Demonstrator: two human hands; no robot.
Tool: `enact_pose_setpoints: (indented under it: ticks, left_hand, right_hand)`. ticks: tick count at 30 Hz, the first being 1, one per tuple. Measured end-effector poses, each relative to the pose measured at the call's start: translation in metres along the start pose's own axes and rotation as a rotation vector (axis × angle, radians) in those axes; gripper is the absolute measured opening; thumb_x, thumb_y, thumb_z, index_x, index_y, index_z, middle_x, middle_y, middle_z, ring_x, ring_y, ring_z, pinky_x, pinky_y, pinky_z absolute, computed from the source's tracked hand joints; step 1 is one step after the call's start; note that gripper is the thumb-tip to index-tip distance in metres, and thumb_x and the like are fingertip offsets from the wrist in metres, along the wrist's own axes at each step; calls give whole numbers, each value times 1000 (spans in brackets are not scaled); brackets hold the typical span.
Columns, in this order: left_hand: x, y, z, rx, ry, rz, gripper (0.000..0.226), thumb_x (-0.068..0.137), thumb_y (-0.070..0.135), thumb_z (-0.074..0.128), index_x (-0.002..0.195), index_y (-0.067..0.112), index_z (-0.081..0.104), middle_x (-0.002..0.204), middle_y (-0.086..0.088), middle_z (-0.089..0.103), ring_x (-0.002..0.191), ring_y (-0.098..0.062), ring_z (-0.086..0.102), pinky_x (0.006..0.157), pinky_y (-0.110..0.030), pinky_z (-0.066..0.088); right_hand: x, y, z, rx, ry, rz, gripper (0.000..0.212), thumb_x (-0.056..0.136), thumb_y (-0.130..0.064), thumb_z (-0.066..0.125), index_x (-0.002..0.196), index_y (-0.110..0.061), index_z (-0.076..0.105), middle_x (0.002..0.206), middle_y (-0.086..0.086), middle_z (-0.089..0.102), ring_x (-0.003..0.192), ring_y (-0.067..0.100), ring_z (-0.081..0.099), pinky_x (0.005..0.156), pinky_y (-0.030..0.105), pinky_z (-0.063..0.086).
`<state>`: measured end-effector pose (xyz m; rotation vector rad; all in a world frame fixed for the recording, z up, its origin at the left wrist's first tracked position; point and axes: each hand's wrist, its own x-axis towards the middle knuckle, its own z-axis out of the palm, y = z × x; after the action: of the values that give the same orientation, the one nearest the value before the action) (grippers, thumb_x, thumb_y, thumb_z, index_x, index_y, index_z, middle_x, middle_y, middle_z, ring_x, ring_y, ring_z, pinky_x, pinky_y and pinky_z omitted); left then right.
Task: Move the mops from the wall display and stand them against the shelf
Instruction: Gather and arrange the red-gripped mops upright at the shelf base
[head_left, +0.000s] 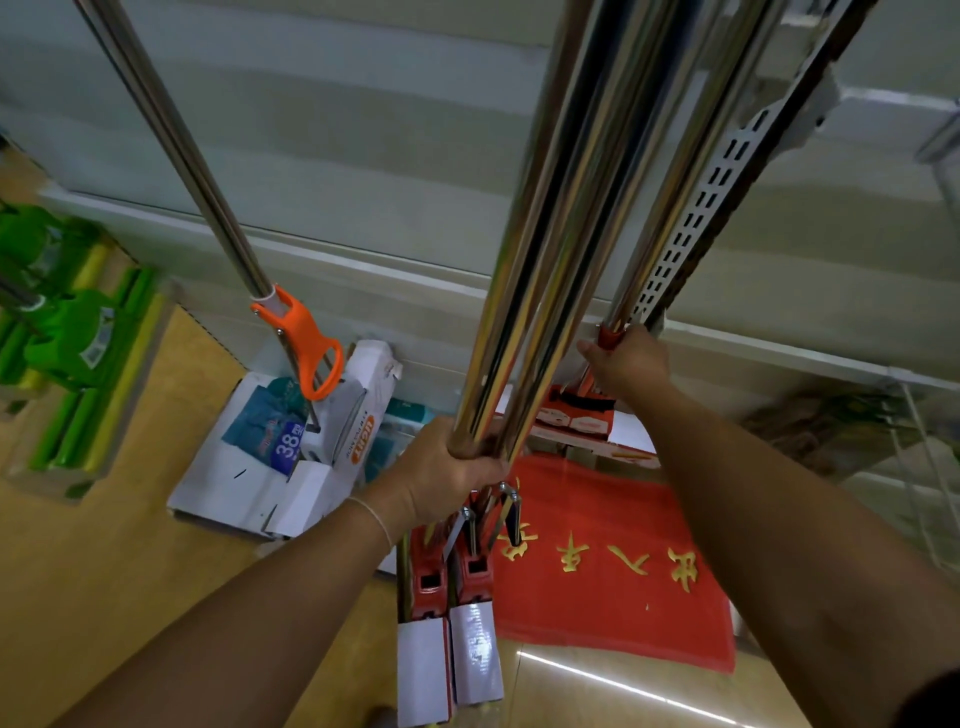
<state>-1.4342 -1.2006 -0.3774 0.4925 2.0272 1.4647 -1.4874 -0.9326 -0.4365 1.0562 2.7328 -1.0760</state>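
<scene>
At frame centre, the left hand (447, 470) is closed around a bundle of chrome mop poles (540, 270), red heads (449, 577) below. Right of it, the right hand (626, 364) grips another pole (670, 208) beside the slotted upright (706, 208).

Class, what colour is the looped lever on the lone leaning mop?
Orange plastic lever, clearest in the head view.

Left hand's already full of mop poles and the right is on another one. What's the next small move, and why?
Probably lift the mop by the wall clear and bring it to the bundle. The right hand is closed around its red collar; the left hand grips the others.
</scene>
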Motion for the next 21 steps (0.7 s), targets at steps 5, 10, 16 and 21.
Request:
enact_pose_setpoints:
  ticks: [5, 10, 16, 21]
  left_hand:
    - [5, 1, 4, -21, -4, -14, 31, 78, 23, 62, 97, 0, 70, 96, -26, 69, 93, -38, 65, 89, -58, 49]
    - [8, 5, 7, -65, -36, -69, 42, 73, 21, 62, 97, -14, 63, 95, -41, 60, 90, -50, 60, 85, -60, 48]
    - [6, 10, 13, -37, -29, -49, 46, 63, 31, 65, 96, 0, 70, 91, -34, 63, 80, -40, 59, 81, -54, 50]
    - [3, 14, 18, -65, -39, -76, 42, 66, 11, 60, 105, -1, 69, 103, -35, 64, 101, -51, 57, 92, -65, 44]
  right_hand:
    - [0, 4, 1, 29, -27, 24, 53, 88, -54, 64, 120, -12, 61, 106, 10, 69, 93, 27, 64, 73, 33, 48]
    - [-36, 10, -3, -143, -123, 32, 52, 92, -50, 58, 122, -8, 58, 115, 15, 65, 102, 30, 63, 80, 36, 51]
    - [-116, 9, 5, -335, -760, -390, 61, 85, -18, 63, 142, -30, 46, 140, 3, 55, 124, 26, 54, 98, 36, 48]
    - [-137, 21, 12, -84, -780, -386, 52, 90, -17, 64, 138, -28, 46, 128, -1, 58, 112, 21, 58, 95, 38, 52]
